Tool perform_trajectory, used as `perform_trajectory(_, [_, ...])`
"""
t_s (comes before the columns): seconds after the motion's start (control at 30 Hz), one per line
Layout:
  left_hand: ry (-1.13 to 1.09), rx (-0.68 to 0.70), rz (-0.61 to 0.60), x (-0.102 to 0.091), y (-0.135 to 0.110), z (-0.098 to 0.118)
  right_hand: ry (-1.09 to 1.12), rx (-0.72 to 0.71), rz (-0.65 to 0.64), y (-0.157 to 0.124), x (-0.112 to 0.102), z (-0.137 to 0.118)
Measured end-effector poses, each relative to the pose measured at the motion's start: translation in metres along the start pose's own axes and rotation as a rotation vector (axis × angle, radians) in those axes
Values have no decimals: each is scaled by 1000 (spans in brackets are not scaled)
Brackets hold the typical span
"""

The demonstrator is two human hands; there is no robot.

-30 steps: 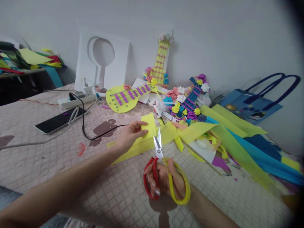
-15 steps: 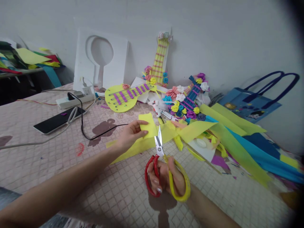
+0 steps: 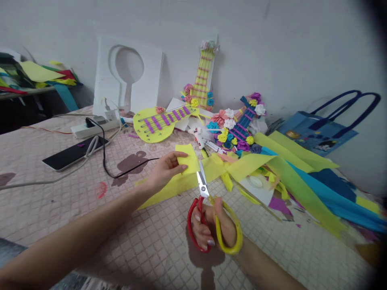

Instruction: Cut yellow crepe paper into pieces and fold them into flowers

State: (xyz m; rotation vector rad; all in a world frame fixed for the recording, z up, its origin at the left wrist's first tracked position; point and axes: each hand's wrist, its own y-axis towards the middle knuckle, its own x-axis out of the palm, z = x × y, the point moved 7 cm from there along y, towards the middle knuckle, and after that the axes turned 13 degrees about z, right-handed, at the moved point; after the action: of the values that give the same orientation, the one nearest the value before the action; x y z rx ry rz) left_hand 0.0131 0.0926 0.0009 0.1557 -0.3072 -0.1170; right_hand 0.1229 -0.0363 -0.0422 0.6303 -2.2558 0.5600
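Observation:
My left hand (image 3: pixel 165 169) pinches the upper edge of a yellow paper strip (image 3: pixel 181 181) that lies across the tiled table top (image 3: pixel 136 249). My right hand (image 3: pixel 211 227) is closed through the red and yellow handles of a pair of scissors (image 3: pixel 203 189). The short steel blades point away from me and sit in the yellow paper, just right of my left fingers. A loose end of the strip stands up above my left thumb.
Paper guitars with paper flowers (image 3: pixel 163 121) lean at the back wall beside a white foam board (image 3: pixel 127 76). A glue gun (image 3: pixel 198 137), a power strip (image 3: pixel 93 127), a phone (image 3: pixel 71 153) and black cable lie left. Long green, yellow and blue sheets (image 3: pixel 302 177) and a blue bag (image 3: pixel 320 133) fill the right.
The scissors and my right hand have crept slightly forward and right along the yellow paper; the blades have closed a little. My left hand keeps its hold.

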Motion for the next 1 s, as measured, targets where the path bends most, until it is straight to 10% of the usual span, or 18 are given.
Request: perform_trajectory(1.0, [34, 80, 13, 3, -3, 16, -55, -35, 33, -3, -1, 3])
